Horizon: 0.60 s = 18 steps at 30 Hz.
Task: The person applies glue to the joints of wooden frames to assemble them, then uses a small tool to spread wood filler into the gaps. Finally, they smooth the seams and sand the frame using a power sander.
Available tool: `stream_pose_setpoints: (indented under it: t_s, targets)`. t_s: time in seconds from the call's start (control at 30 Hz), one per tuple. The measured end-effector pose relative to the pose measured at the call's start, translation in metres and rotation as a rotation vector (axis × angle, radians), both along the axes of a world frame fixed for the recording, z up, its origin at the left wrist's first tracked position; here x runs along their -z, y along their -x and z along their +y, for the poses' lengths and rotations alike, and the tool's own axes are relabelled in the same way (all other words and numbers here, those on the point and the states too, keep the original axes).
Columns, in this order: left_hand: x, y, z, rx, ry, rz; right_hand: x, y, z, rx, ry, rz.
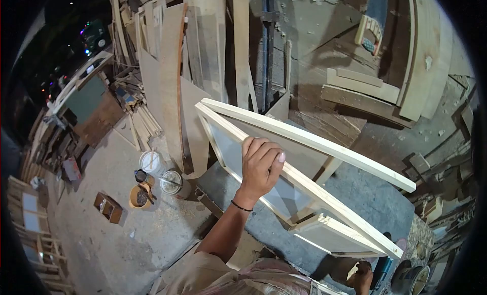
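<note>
My left hand (261, 165) is closed over the top rail of a pale wooden frame (324, 196) with a light panel in it, which leans on its edge over a grey work surface (355, 193). Behind it, another pale wooden rail (304, 140) runs from the same far corner, spreading away to the right. A smaller framed piece (340, 236) with a notched end sits under the near part of the held rail. At the lower right my right hand (361, 277) is curled against a dark teal tool (382, 272), close below the rail's near end; the grip is partly hidden.
White buckets (175, 184), an orange bowl (141, 196) of small dark pieces and a wooden box (108, 207) stand on the floor at left. Tall boards (203, 46) lean behind. A handsaw (373, 31) and wood offcuts (362, 87) lie at the back right.
</note>
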State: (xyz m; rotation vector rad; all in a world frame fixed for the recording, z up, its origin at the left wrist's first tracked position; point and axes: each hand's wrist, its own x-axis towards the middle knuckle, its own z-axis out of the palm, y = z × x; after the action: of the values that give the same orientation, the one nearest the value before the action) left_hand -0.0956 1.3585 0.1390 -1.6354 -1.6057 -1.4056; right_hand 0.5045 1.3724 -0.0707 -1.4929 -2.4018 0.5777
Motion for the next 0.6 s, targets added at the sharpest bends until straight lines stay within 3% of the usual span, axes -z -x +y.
stream_pose_setpoints:
  t_s: [0.13, 0.23, 0.4, 0.43, 0.53, 0.6]
  targets:
    - [0.002, 0.011, -0.010, 0.031, 0.037, 0.025, -0.048, 0.033, -0.017, 0.119, 0.079, 0.042]
    - [0.008, 0.032, -0.020, -0.020, 0.143, 0.083, -0.028, 0.029, -0.013, 0.223, 0.016, 0.044]
    - [0.016, 0.072, -0.032, -0.079, 0.105, 0.110, -0.079, 0.052, -0.027, 0.198, 0.009, 0.024]
    - [0.011, 0.071, -0.038, -0.157, 0.179, 0.067, -0.088, 0.058, -0.030, 0.174, -0.050, 0.018]
    - [0.007, 0.057, -0.040, -0.207, 0.213, 0.067, -0.107, 0.067, -0.040, 0.343, 0.090, 0.122]
    - [0.004, 0.039, -0.040, -0.203, 0.221, 0.074, -0.094, 0.057, -0.044, 0.367, 0.074, 0.132]
